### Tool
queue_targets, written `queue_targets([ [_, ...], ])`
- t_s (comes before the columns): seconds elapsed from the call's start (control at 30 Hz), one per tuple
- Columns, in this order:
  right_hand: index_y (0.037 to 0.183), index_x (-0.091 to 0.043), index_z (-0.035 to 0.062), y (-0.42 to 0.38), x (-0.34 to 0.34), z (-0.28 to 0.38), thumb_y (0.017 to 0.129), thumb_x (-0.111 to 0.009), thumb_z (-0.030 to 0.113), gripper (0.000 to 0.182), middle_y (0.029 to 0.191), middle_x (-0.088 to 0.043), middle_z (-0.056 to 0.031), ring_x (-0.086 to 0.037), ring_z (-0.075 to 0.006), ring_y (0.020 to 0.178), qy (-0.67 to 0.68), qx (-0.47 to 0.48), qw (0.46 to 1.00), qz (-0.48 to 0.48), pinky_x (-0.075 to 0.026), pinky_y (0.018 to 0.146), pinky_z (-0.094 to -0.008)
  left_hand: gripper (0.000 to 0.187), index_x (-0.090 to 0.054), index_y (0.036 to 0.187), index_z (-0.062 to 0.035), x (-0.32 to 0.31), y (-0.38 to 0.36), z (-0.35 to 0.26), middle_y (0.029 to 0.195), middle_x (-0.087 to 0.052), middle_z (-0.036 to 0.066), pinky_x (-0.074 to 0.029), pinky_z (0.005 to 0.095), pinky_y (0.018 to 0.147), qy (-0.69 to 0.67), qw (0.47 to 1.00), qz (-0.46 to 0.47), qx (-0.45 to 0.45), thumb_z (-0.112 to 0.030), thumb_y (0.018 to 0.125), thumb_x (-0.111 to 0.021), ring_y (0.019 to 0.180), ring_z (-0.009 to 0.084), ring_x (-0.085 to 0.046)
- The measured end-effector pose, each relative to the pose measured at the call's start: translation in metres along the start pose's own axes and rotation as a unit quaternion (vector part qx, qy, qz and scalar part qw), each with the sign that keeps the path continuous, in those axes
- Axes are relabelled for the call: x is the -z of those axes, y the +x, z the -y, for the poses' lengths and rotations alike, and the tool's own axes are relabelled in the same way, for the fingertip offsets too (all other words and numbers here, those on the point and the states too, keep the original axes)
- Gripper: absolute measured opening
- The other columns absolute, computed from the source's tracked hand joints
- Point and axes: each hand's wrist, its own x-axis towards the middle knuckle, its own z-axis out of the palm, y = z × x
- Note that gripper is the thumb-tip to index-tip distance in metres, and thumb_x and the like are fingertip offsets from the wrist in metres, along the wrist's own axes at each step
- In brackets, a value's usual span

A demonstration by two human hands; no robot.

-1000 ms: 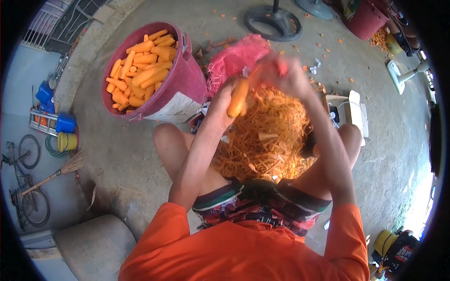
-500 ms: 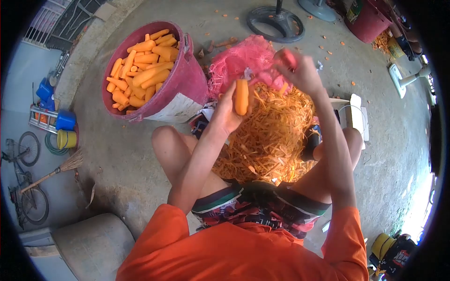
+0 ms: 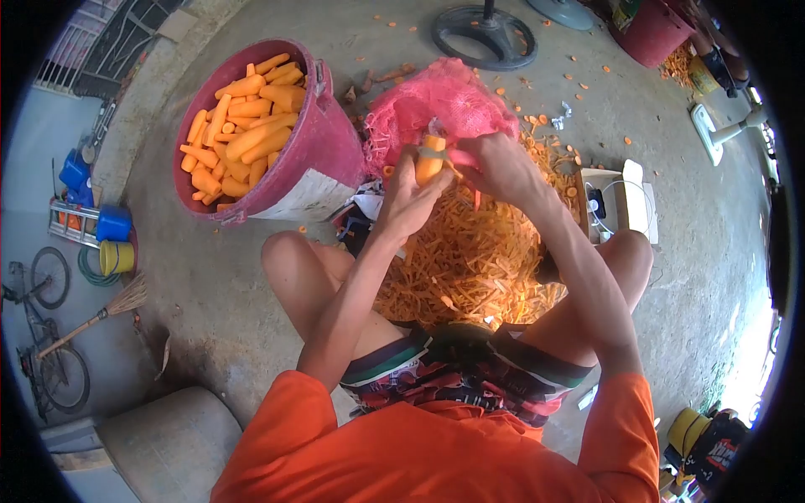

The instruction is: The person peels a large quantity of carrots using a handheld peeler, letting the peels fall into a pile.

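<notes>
Between my knees, my left hand (image 3: 408,197) grips a peeled carrot (image 3: 428,161) that points away from me. My right hand (image 3: 496,170) is closed on a peeler (image 3: 461,158) with a pinkish-red handle, whose head lies across the upper part of the carrot. Below both hands spreads a large heap of orange peelings (image 3: 470,260). Behind the carrot lies a pink mesh sack (image 3: 444,101). A tilted dark pink tub (image 3: 327,138) full of peeled carrots (image 3: 243,126) stands to the left.
An open white box (image 3: 641,205) with a cable sits by my right knee. A round black stand base (image 3: 486,54) is beyond the sack. Carrot bits dot the concrete floor (image 3: 210,277). At the upper right, another person's limb shows near a pink tub (image 3: 650,38).
My right hand has come down and left, bringing the peeler from the air onto the carrot. The carrot, still in my left hand, now tilts slightly.
</notes>
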Motion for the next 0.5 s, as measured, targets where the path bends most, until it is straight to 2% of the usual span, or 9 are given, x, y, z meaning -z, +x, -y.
queue_targets([
  [0.03, 0.103, -0.073, 0.0049, 0.003, -0.006, -0.017, 0.082, -0.075, 0.016, 0.024, 0.085, -0.072, -0.021, -0.072, -0.04, 0.084, -0.002, -0.001, 1.0, -0.002, -0.057, 0.075, -0.0507, 0.031, -0.049, 0.117, -0.0112, 0.003, 0.0, -0.003, 0.09, -0.051, -0.004, -0.041, 0.0227, 0.058, 0.0, 1.0, 0.002, -0.003, -0.018, 0.099, -0.072, 0.072, 0.0036, -0.049],
  [0.13, 0.091, -0.074, -0.0011, 0.011, -0.002, -0.062, 0.078, -0.081, 0.021, 0.026, 0.087, -0.073, -0.0229, -0.073, -0.0384, 0.084, -0.085, -0.118, 0.989, 0.031, -0.057, 0.076, -0.0491, 0.027, -0.048, 0.119, -0.0137, 0.006, -0.008, -0.024, 0.088, -0.048, -0.005, -0.036, 0.0188, 0.055, -0.135, 0.985, 0.075, 0.072, -0.012, 0.1, -0.068, 0.067, 0.001, -0.042],
  [0.23, 0.098, -0.069, 0.0029, 0.011, 0.006, -0.052, 0.082, -0.079, 0.018, 0.025, 0.082, -0.07, -0.0189, -0.069, -0.0389, 0.083, -0.037, -0.111, 0.992, 0.053, -0.056, 0.076, -0.046, 0.028, -0.049, 0.119, -0.0135, 0.011, -0.004, -0.022, 0.091, -0.049, -0.005, -0.036, 0.019, 0.054, -0.212, 0.969, 0.085, 0.096, -0.008, 0.099, -0.067, 0.068, 0.0013, -0.044],
  [0.27, 0.105, -0.07, 0.0048, 0.006, 0.005, -0.04, 0.082, -0.078, 0.018, 0.028, 0.081, -0.069, -0.0181, -0.069, -0.0398, 0.082, 0.013, -0.029, 0.999, 0.019, -0.057, 0.077, -0.0457, 0.028, -0.05, 0.12, -0.0123, 0.013, -0.003, -0.022, 0.094, -0.051, -0.004, -0.036, 0.0193, 0.054, -0.225, 0.966, 0.077, 0.105, -0.004, 0.097, -0.066, 0.068, 0.0022, -0.046],
  [0.3, 0.105, -0.07, 0.0048, 0.002, 0.003, -0.027, 0.082, -0.078, 0.018, 0.028, 0.081, -0.069, -0.0181, -0.069, -0.0398, 0.082, 0.013, -0.023, 0.999, 0.018, -0.057, 0.077, -0.0457, 0.028, -0.05, 0.12, -0.0123, 0.013, -0.002, -0.025, 0.094, -0.051, -0.004, -0.036, 0.0193, 0.054, -0.223, 0.967, 0.073, 0.101, -0.004, 0.097, -0.066, 0.068, 0.0022, -0.046],
  [0.37, 0.115, -0.068, 0.008, -0.004, 0.0, -0.003, 0.083, -0.077, 0.018, 0.034, 0.09, -0.07, -0.0193, -0.068, -0.0401, 0.088, 0.015, 0.072, 0.997, -0.037, -0.056, 0.081, -0.046, 0.027, -0.052, 0.119, -0.0112, 0.011, -0.003, -0.03, 0.095, -0.051, -0.003, -0.036, 0.0194, 0.054, -0.264, 0.955, 0.058, 0.122, -0.003, 0.096, -0.065, 0.07, 0.0026, -0.047],
  [0.4, 0.127, -0.065, 0.012, -0.005, 0.002, 0.006, 0.083, -0.077, 0.018, 0.046, 0.106, -0.07, -0.0218, -0.069, -0.0373, 0.1, 0.0, 0.004, 1.0, 0.015, -0.055, 0.087, -0.0452, 0.029, -0.051, 0.12, -0.0109, 0.014, -0.001, -0.025, 0.096, -0.052, -0.002, -0.037, 0.0196, 0.055, -0.284, 0.946, 0.092, 0.124, -0.003, 0.096, -0.066, 0.072, 0.0033, -0.048],
  [0.43, 0.127, -0.065, 0.012, -0.004, 0.0, 0.003, 0.083, -0.077, 0.018, 0.046, 0.106, -0.07, -0.0218, -0.069, -0.0373, 0.1, 0.002, 0.0, 1.0, 0.013, -0.055, 0.087, -0.0452, 0.029, -0.051, 0.12, -0.0109, 0.016, 0.001, -0.02, 0.096, -0.052, -0.002, -0.037, 0.0196, 0.055, -0.281, 0.947, 0.095, 0.127, -0.003, 0.096, -0.066, 0.072, 0.0033, -0.048],
  [0.5, 0.124, -0.071, 0.0134, 0.014, -0.006, -0.033, 0.088, -0.074, 0.016, 0.036, 0.087, -0.075, -0.0201, -0.077, -0.0252, 0.091, 0.049, -0.171, 0.971, 0.158, -0.061, 0.084, -0.0431, 0.034, -0.048, 0.124, -0.0122, 0.021, 0.0, -0.013, 0.101, -0.053, -0.002, -0.04, 0.0212, 0.058, -0.32, 0.924, 0.174, 0.115, -0.004, 0.097, -0.065, 0.073, 0.0052, -0.051],
])
